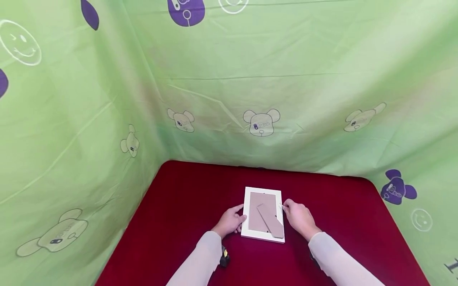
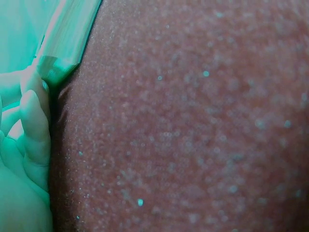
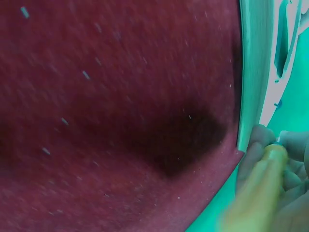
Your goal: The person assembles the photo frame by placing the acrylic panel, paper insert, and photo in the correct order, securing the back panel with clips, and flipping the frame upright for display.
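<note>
White frame point(image 1: 257, 217) is cropped in both wrist views.

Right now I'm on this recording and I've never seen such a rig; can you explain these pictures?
There is no machine here: a person works bare-handed. The wide picture comes from a camera worn on the head, looking forward and down; the two close ones come from cameras on the left and right wrists. On the dark red surface lies a white picture frame, its brown backing and slanting stand strip facing up. The left hand holds the frame's left edge. The right hand is at its right edge; what it pinches, if anything, is too unclear to tell.
</note>
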A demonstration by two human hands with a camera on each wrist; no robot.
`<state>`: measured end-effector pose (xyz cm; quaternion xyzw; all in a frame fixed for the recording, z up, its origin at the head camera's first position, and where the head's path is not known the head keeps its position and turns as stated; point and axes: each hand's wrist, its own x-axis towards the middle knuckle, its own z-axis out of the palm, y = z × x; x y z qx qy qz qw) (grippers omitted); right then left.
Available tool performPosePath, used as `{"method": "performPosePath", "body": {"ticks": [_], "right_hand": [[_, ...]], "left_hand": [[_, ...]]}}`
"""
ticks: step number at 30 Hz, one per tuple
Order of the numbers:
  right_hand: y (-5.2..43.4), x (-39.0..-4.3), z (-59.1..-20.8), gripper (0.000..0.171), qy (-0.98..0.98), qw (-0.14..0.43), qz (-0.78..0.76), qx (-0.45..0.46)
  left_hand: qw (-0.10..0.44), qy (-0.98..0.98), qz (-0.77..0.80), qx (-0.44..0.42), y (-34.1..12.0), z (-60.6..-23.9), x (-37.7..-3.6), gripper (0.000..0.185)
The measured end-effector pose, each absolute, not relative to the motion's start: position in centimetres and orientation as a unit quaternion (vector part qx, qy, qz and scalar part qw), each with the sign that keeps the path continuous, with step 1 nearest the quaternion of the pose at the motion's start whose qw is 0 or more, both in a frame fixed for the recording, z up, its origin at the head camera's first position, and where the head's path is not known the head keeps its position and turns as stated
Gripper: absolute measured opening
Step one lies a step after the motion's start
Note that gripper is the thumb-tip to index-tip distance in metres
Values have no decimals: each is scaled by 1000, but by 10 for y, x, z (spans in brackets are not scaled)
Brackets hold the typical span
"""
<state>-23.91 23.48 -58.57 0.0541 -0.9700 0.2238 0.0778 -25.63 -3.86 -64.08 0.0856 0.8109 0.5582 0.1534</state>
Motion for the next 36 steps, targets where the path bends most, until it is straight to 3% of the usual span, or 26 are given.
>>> {"method": "performPosePath", "body": {"ticks": [19, 36], "right_hand": [[228, -284, -592, 5, -954, 76, 254, 142], [218, -316, -599, 4, -957, 72, 233, 155]], "left_hand": [[147, 807, 565, 91, -41, -645, -255, 54], [149, 810, 560, 85, -42, -640, -253, 53]]}}
